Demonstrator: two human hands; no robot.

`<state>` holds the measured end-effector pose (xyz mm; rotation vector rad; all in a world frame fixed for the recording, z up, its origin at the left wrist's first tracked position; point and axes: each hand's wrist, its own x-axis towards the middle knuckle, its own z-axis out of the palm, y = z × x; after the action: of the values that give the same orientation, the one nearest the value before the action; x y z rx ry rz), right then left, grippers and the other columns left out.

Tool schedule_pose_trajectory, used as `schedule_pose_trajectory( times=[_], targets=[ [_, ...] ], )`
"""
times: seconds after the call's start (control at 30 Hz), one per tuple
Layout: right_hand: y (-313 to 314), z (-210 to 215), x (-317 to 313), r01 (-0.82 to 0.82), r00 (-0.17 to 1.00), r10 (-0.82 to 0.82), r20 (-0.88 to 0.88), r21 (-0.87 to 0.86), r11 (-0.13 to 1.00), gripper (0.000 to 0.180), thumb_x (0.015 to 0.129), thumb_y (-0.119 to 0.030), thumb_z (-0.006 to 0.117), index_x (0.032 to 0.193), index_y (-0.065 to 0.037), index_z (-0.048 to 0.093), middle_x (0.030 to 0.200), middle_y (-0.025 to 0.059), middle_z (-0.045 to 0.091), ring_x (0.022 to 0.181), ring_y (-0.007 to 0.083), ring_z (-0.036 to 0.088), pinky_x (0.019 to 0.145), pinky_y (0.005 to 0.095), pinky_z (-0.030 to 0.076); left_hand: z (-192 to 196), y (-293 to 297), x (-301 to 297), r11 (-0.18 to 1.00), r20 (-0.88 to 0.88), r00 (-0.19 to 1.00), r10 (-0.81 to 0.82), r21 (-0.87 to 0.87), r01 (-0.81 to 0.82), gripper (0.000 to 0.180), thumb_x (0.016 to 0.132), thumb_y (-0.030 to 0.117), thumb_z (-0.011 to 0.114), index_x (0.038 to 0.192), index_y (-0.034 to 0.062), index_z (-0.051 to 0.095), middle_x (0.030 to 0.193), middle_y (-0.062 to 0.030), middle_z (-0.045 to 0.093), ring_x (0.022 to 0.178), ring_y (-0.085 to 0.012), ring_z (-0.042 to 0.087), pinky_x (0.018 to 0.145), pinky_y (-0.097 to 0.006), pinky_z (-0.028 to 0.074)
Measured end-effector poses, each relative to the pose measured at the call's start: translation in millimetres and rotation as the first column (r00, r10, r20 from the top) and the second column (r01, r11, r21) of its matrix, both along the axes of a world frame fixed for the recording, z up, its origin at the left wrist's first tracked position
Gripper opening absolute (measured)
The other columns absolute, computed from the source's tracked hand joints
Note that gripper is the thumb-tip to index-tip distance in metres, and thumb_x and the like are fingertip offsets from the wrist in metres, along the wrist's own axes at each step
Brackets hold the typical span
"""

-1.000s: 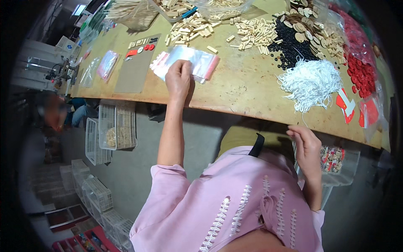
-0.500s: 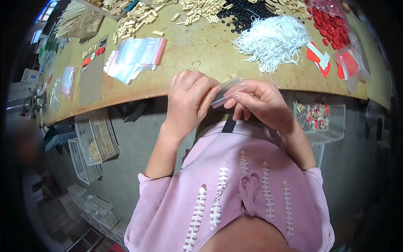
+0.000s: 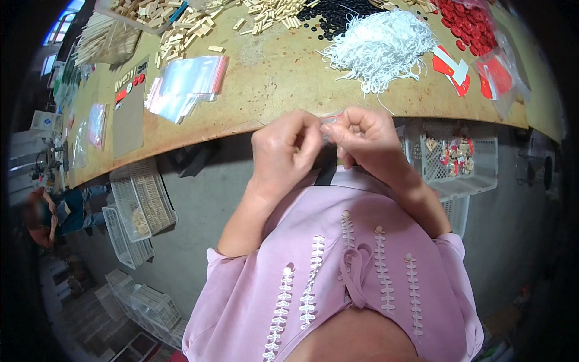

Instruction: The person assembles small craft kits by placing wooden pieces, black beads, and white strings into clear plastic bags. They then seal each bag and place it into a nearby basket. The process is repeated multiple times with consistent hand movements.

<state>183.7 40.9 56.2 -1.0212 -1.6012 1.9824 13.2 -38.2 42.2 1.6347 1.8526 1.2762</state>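
Observation:
At the near edge of the table, my left hand [image 3: 286, 145] and my right hand [image 3: 367, 137] pinch a small clear plastic bag [image 3: 329, 119] between them. Both hands have their fingers curled in, knuckles facing up, and the fingertips almost meet. Most of the bag is hidden behind the fingers. Beyond my left hand lies a stack of clear zip bags [image 3: 188, 83] with red edges. A tangled heap of white string [image 3: 381, 47] is on the table beyond my right hand.
Wooden pieces [image 3: 196, 27], black rings [image 3: 344, 13] and red discs [image 3: 469, 29] cover the table's far side. Red and white pieces [image 3: 451, 71] lie right. A brown board [image 3: 129, 123] bears small parts. Plastic crates [image 3: 145, 202] stand below left; another crate [image 3: 470, 181] below right. A person [image 3: 54, 211] is far left.
The bag was stretched out at a slant between my hands. Now my fingers have curled closer together over it, and my right hand has turned knuckles up. The view has shifted slightly.

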Motion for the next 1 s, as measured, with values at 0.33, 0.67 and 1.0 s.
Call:
schedule_pose_trajectory(
  times=[0.33, 0.67, 1.0],
  targets=[
    [6.6, -6.7, 14.1, 0.085, 0.994, -0.092, -0.066, -0.104, 0.991, 0.021, 0.108, -0.015, 0.055, 0.095, -0.001, 0.066, 0.065, 0.0005, 0.061, 0.049, 0.0042, 0.053, 0.044, 0.0199, 0.036, 4.1, 3.8, -11.2, 0.922, -0.395, 0.879, -0.268, 0.159, 0.352, 0.010, 0.082, 0.011, 0.075, 0.090, 0.0084, 0.069, 0.074, -0.0088, 0.062, 0.066, -0.0282, 0.063, 0.060, -0.040, 0.050],
    [7.6, 1.5, 14.2, -0.177, 0.979, 0.150, 0.136, 0.933, 0.313, 0.019, 0.081, -0.005, 0.065, 0.099, -0.008, 0.066, 0.093, 0.0077, 0.066, 0.088, 0.0311, 0.067, 0.077, 0.0397, 0.054, 24.9, -12.9, -50.1, 0.857, -0.327, 0.802, -0.500, -0.055, 0.512, 0.011, 0.091, 0.020, 0.073, 0.093, 0.0093, 0.069, 0.078, -0.0076, 0.061, 0.073, -0.0292, 0.063, 0.066, -0.042, 0.052],
    [-5.7, -18.1, 12.8, -0.133, 0.987, 0.140, 0.078, 0.887, 0.442, 0.023, 0.074, 0.004, 0.069, 0.095, -0.004, 0.069, 0.090, 0.0091, 0.063, 0.085, 0.0295, 0.065, 0.069, 0.0396, 0.054, 15.6, 106.3, -219.6, 0.987, -0.493, 0.864, -0.101, -0.155, 0.027, 0.026, 0.090, -0.002, 0.070, 0.114, 0.0061, 0.073, 0.103, -0.0078, 0.071, 0.086, -0.0217, 0.069, 0.080, -0.034, 0.057]
  ],
)
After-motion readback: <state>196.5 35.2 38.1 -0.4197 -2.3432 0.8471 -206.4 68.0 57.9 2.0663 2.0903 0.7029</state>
